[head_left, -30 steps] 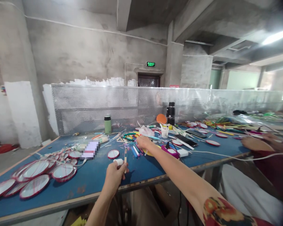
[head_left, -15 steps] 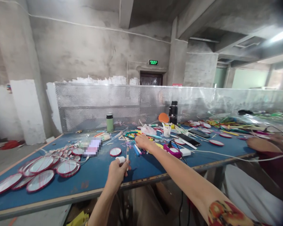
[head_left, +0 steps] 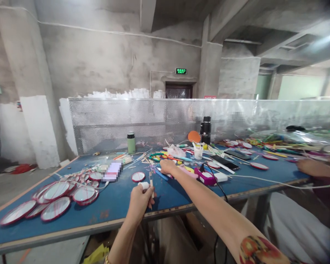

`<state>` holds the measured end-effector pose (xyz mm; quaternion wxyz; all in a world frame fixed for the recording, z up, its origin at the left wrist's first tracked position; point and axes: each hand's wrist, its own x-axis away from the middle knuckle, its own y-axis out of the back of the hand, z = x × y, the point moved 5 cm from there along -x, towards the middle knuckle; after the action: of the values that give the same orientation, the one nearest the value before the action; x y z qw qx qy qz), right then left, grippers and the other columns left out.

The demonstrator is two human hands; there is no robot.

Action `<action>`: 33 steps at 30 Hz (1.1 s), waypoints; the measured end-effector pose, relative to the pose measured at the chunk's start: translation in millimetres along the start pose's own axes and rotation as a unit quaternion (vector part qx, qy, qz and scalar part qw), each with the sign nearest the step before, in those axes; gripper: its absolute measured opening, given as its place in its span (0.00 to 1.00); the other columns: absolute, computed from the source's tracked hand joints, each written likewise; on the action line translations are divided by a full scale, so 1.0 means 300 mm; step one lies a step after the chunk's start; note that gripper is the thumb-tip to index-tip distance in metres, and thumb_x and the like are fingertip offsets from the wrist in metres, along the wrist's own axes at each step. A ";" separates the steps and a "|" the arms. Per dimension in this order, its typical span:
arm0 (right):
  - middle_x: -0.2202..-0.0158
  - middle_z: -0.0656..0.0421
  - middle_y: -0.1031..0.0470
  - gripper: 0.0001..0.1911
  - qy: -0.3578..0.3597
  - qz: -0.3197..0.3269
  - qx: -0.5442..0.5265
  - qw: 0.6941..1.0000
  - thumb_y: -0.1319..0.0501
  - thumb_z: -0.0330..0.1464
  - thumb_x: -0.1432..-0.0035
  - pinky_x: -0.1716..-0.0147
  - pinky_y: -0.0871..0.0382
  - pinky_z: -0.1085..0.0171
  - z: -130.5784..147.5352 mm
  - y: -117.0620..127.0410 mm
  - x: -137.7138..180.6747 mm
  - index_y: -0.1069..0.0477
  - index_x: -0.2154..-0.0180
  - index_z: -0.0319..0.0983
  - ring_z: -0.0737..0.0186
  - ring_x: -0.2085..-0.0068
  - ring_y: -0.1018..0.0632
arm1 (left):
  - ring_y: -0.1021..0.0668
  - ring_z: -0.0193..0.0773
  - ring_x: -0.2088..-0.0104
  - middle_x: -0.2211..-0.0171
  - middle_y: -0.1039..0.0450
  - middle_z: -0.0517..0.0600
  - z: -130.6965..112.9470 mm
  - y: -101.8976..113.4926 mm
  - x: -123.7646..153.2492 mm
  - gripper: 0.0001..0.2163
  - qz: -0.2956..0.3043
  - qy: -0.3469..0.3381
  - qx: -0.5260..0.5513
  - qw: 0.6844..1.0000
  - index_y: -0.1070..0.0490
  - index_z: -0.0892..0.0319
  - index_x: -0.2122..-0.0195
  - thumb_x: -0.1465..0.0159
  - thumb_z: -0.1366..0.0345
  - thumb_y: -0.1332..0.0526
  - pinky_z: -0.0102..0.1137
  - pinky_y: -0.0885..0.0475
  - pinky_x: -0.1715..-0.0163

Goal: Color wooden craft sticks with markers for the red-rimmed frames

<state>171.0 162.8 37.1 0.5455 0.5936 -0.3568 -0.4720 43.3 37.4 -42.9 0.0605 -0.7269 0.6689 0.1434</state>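
My left hand is closed round a small white tube and a thin wooden stick, held just above the near edge of the blue table. My right hand reaches out over a heap of coloured sticks and pens in the middle of the table. Its fingers are curled down into the heap, and what they hold, if anything, is hidden. A small round red-rimmed mirror lies just left of the stick.
Several larger red-rimmed mirrors lie at the left. A green bottle, a black flask, a phone and a pink device with a white cable stand further back. A perforated metal screen closes the far side. Another person's arm rests at the right.
The view has swung a little to the left, so everything sits further right in frame. My right hand has shifted slightly within the heap; my left hand keeps its hold.
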 end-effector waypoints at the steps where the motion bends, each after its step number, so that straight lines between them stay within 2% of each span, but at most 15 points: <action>1: 0.52 0.46 0.25 0.15 -0.006 -0.016 -0.019 1.000 0.36 0.33 0.40 0.55 0.28 0.58 -0.007 0.016 0.002 0.27 0.52 0.33 0.52 0.52 0.23 | 0.34 0.28 0.89 0.86 0.31 0.46 0.001 0.000 -0.001 0.13 0.000 0.000 0.004 1.000 0.29 0.62 0.76 0.41 0.56 0.41 0.23 0.40 0.87; 5: 0.62 0.47 0.20 0.13 -0.013 -0.083 -0.118 0.989 0.39 0.29 0.42 0.63 0.30 0.66 -0.044 0.088 0.049 0.24 0.56 0.31 0.54 0.59 0.20 | 0.34 0.28 0.88 0.85 0.30 0.46 0.001 -0.006 -0.004 0.12 0.003 -0.003 0.025 1.000 0.30 0.62 0.75 0.42 0.57 0.40 0.23 0.40 0.88; 9: 0.66 0.58 0.21 0.21 0.030 -0.132 -0.265 0.955 0.50 0.37 0.34 0.78 0.33 0.71 -0.061 0.087 0.203 0.35 0.43 0.39 0.67 0.75 0.24 | 0.33 0.28 0.88 0.83 0.28 0.47 0.001 -0.010 -0.005 0.12 0.005 0.000 0.048 0.999 0.29 0.62 0.75 0.44 0.57 0.39 0.23 0.39 0.88; 10: 0.69 0.59 0.22 0.19 0.057 -0.162 -0.415 0.893 0.48 0.40 0.35 0.81 0.36 0.70 -0.066 0.075 0.254 0.32 0.47 0.38 0.68 0.79 0.27 | 0.33 0.28 0.88 0.83 0.28 0.47 -0.001 -0.012 -0.005 0.12 0.010 0.001 0.049 0.999 0.29 0.62 0.75 0.44 0.57 0.39 0.23 0.40 0.88; 11: 0.72 0.59 0.24 0.18 0.080 -0.173 -0.549 0.814 0.44 0.42 0.37 0.84 0.38 0.70 -0.070 0.052 0.302 0.29 0.52 0.38 0.69 0.82 0.31 | 0.33 0.28 0.88 0.83 0.28 0.47 -0.003 -0.015 -0.006 0.12 0.018 0.001 0.047 0.999 0.29 0.62 0.76 0.44 0.57 0.39 0.23 0.40 0.88; 13: 0.72 0.59 0.25 0.15 0.105 -0.167 -0.719 0.666 0.39 0.42 0.41 0.82 0.36 0.69 -0.071 -0.009 0.376 0.27 0.57 0.40 0.69 0.80 0.30 | 0.33 0.28 0.88 0.86 0.30 0.46 -0.009 -0.020 -0.008 0.13 0.037 0.002 0.038 0.999 0.29 0.62 0.77 0.43 0.56 0.39 0.23 0.39 0.87; 14: 0.69 0.59 0.24 0.14 0.109 -0.164 -0.765 0.612 0.37 0.41 0.42 0.80 0.34 0.67 -0.071 -0.037 0.401 0.27 0.56 0.41 0.67 0.77 0.28 | 0.33 0.28 0.88 0.86 0.31 0.46 -0.012 -0.022 -0.010 0.14 0.044 0.002 0.034 0.998 0.30 0.62 0.77 0.43 0.56 0.39 0.23 0.39 0.87; 15: 0.67 0.58 0.24 0.14 0.114 -0.169 -0.795 0.572 0.36 0.40 0.44 0.76 0.31 0.66 -0.069 -0.057 0.417 0.27 0.56 0.42 0.64 0.73 0.26 | 0.33 0.28 0.89 0.87 0.31 0.46 -0.013 -0.023 -0.011 0.14 0.048 0.003 0.030 0.998 0.30 0.62 0.78 0.43 0.55 0.39 0.23 0.38 0.87; 17: 0.62 0.57 0.24 0.17 0.124 -0.179 -0.822 0.526 0.32 0.39 0.48 0.70 0.28 0.63 -0.062 -0.075 0.428 0.27 0.56 0.44 0.62 0.67 0.24 | 0.32 0.28 0.89 0.87 0.31 0.46 -0.014 -0.023 -0.015 0.15 0.050 0.004 0.025 0.998 0.30 0.62 0.79 0.43 0.55 0.38 0.23 0.38 0.86; 18: 0.61 0.57 0.25 0.17 0.129 -0.184 -0.825 0.519 0.32 0.40 0.48 0.68 0.27 0.62 -0.055 -0.074 0.425 0.27 0.56 0.44 0.63 0.67 0.24 | 0.32 0.29 0.89 0.87 0.31 0.46 -0.013 -0.024 -0.016 0.15 0.049 0.005 0.024 0.999 0.30 0.62 0.79 0.44 0.55 0.38 0.23 0.38 0.87; 20: 0.67 0.59 0.26 0.15 0.131 -0.194 -0.811 0.536 0.32 0.41 0.47 0.70 0.29 0.65 -0.033 -0.060 0.413 0.26 0.59 0.42 0.65 0.70 0.26 | 0.32 0.29 0.89 0.87 0.31 0.46 -0.008 -0.025 -0.018 0.15 0.048 0.005 0.021 0.999 0.31 0.62 0.78 0.44 0.55 0.38 0.24 0.38 0.87; 24: 0.84 0.66 0.36 0.14 0.080 -0.260 -0.707 0.653 0.36 0.42 0.42 0.82 0.40 0.71 0.019 -0.044 0.411 0.27 0.71 0.37 0.71 0.83 0.35 | 0.32 0.29 0.88 0.85 0.30 0.46 -0.009 -0.027 -0.013 0.13 0.056 -0.006 0.029 0.998 0.31 0.62 0.77 0.43 0.56 0.39 0.23 0.37 0.87; 27: 0.85 0.66 0.36 0.15 0.063 -0.295 -0.634 0.712 0.38 0.42 0.41 0.86 0.43 0.71 0.060 -0.061 0.430 0.27 0.72 0.37 0.72 0.86 0.37 | 0.31 0.29 0.87 0.83 0.28 0.47 -0.018 -0.025 -0.005 0.12 0.058 -0.008 0.043 0.997 0.31 0.62 0.76 0.43 0.58 0.39 0.23 0.36 0.87; 29: 0.82 0.65 0.32 0.14 0.075 -0.297 -0.618 0.724 0.39 0.42 0.40 0.84 0.39 0.71 0.078 -0.076 0.437 0.26 0.68 0.38 0.71 0.84 0.33 | 0.31 0.30 0.87 0.83 0.29 0.47 -0.022 -0.022 -0.002 0.12 0.055 -0.004 0.048 0.997 0.31 0.62 0.76 0.44 0.58 0.39 0.24 0.35 0.87; 33: 0.78 0.62 0.26 0.13 0.080 -0.286 -0.641 0.708 0.37 0.42 0.43 0.82 0.32 0.70 0.076 -0.087 0.434 0.26 0.67 0.38 0.68 0.81 0.28 | 0.30 0.31 0.88 0.86 0.31 0.46 -0.022 -0.019 -0.002 0.12 0.043 0.003 0.044 0.998 0.31 0.61 0.77 0.45 0.57 0.39 0.25 0.35 0.87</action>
<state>186.0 37.4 -10.1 0.6600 0.2103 0.2634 -0.6714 49.6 36.8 -36.8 0.0845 -0.6948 0.7051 0.1140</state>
